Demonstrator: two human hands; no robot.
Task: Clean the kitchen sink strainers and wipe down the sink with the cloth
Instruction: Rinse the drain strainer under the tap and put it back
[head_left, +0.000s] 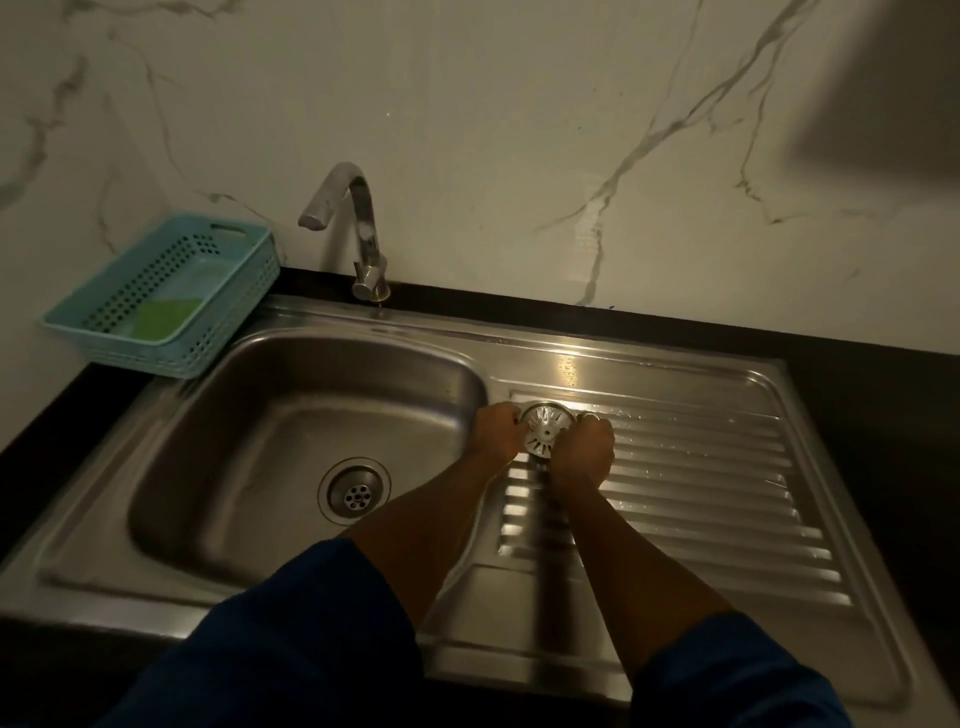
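Both hands gripped the round metal strainer (545, 428), the left hand (496, 431) on one side and the right hand (582, 452) on the other. It was just above the ribbed drainboard (701, 483), beside the sink bowl (311, 415). Holding it tight and rubbing every little hole looked like the best way to clean it.

My sleeves (291, 639) are dark blue. The far-left basket (244, 291) is pale turquoise, a green cloth (163, 316) inside. White wall (467, 130), grey veins.
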